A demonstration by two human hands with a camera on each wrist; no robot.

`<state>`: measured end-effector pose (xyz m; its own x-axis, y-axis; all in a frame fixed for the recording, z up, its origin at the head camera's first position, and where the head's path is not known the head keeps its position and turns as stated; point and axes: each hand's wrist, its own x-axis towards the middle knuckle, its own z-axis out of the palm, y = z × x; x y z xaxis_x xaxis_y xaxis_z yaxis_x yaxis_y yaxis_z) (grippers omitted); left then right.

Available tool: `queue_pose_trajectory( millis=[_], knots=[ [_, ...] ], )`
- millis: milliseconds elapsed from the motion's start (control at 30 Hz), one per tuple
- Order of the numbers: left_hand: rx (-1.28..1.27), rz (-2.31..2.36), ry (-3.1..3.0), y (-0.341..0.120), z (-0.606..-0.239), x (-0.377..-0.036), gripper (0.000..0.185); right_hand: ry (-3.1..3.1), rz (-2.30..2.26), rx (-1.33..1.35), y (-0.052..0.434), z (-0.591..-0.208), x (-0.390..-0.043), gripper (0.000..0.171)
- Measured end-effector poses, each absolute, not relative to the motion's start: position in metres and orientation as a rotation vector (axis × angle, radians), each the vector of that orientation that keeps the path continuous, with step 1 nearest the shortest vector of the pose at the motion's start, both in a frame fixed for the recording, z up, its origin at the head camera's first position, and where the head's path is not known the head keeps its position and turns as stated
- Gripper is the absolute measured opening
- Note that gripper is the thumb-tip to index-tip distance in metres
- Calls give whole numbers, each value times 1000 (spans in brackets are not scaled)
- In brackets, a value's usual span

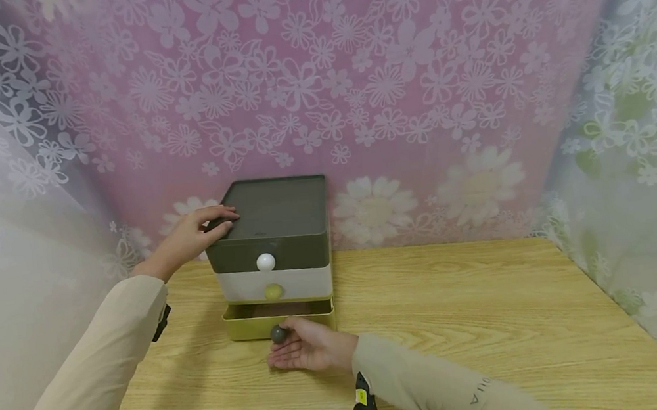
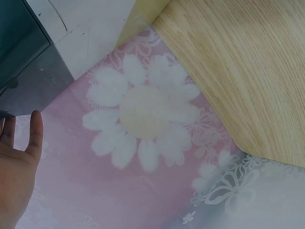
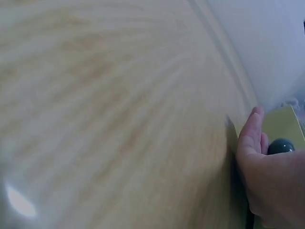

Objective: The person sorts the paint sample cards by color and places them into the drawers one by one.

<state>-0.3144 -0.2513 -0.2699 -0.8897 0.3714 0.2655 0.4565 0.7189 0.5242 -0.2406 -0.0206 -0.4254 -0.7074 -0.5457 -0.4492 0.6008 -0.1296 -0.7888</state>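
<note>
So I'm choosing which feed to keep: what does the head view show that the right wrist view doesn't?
Only the head view shows the whole drawer unit, its white knob and yellow knob, the left hand resting on its top, and the bottom drawer pulled partly out. Only the right wrist view shows the fingers close up against the drawer front. Both show the right hand at the grey knob and the wooden table.

One drawer unit [image 1: 272, 237], three drawers, three knobs, two hands
</note>
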Motion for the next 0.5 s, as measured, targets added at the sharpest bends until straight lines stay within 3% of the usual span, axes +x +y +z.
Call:
queue_pose_trajectory(
  millis=[267, 500],
  knots=[
    [-682, -911, -2789, -249, -271, -315, 36, 1361, -1944, 104, -21, -426, -267, 48],
    [-685, -926, -2787, -248, -270, -314, 36, 1338, -1941, 104, -20, -425, -269, 50]
  ],
)
